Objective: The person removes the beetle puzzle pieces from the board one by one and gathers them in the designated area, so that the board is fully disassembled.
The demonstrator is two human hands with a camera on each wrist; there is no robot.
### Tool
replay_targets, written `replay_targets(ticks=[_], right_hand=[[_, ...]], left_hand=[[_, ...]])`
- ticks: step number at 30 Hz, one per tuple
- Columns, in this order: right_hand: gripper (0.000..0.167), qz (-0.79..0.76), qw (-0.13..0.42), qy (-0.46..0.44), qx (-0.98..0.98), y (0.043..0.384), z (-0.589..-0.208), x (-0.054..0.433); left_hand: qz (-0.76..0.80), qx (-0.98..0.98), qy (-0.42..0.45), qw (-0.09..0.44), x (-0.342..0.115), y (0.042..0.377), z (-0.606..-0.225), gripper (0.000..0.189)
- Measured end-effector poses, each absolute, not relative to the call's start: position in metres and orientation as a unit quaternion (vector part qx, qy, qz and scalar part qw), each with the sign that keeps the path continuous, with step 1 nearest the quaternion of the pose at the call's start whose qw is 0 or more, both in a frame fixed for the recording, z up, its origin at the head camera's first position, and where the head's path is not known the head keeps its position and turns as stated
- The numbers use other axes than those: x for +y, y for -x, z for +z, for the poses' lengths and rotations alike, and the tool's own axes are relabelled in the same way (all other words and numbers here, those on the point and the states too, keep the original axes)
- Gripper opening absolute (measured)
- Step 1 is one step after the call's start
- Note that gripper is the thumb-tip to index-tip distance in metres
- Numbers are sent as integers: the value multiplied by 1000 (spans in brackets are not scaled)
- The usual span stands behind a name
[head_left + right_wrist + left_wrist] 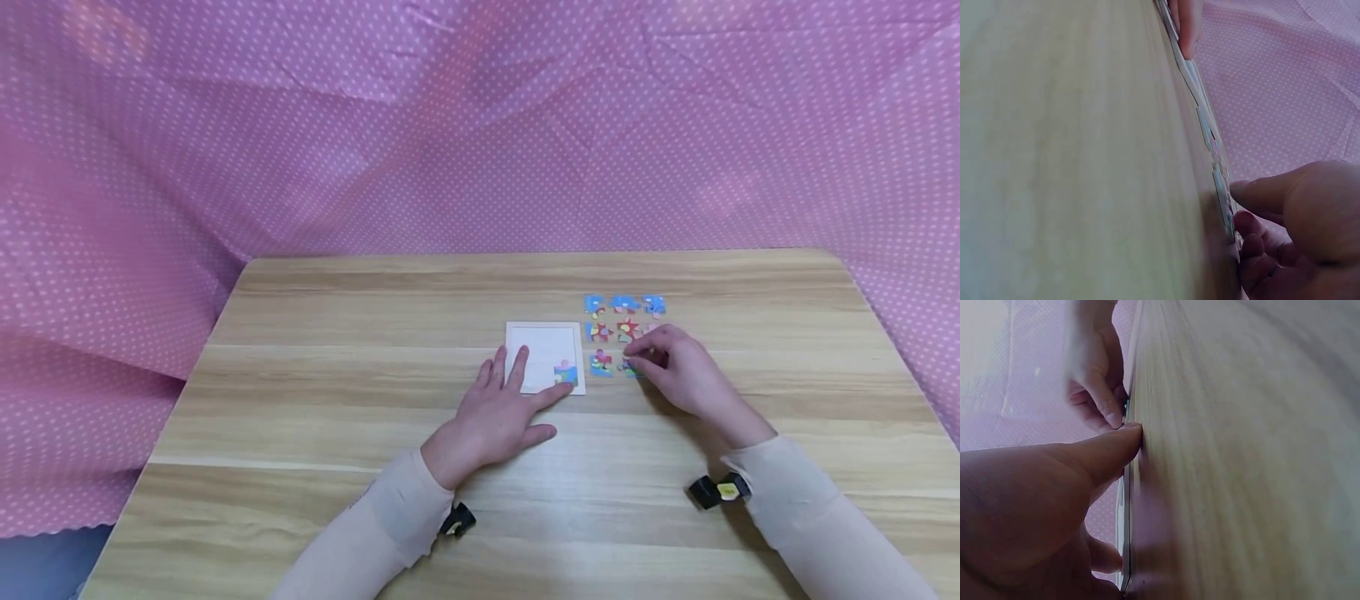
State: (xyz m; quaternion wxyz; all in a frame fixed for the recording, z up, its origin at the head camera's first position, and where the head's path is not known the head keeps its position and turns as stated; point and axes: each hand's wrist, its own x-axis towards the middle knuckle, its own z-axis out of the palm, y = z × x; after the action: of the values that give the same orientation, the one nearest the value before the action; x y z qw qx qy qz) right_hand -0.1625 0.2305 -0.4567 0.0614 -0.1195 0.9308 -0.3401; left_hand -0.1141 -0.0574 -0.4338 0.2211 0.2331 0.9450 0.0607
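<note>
A white puzzle tray point(546, 342) lies flat on the table, with one blue-and-pink piece point(567, 373) in its lower right corner. My left hand point(491, 418) is spread, its straight fingers resting over the tray's left and lower edges. To the right of the tray my right hand point(681, 371) bends its thumb and fingertips onto a lower-row puzzle piece point(630, 368), pinching at it where it lies on the table. That hand partly covers this piece and a pink one point(651, 328) above. In the right wrist view, the thumb point(1266, 190) meets the piece's edge.
Other loose pieces lie in rows beside the tray: blue ones point(624, 303) at the top, red ones point(628, 331) in the middle and another point(601, 363) nearest the tray. The wooden table point(337, 375) ends at a pink dotted cloth point(480, 167) behind.
</note>
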Motion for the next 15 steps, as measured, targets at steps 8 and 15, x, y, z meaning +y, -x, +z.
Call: replay_targets(ticks=[8,15], right_hand=[[17,-331,61,126,933,162,-456,230],[17,-335,54,120,933,161,-456,229]], left_hand=[[64,944,-230,227,-57,115,-433,59],[67,943,-231,228,-57,116,-433,60]])
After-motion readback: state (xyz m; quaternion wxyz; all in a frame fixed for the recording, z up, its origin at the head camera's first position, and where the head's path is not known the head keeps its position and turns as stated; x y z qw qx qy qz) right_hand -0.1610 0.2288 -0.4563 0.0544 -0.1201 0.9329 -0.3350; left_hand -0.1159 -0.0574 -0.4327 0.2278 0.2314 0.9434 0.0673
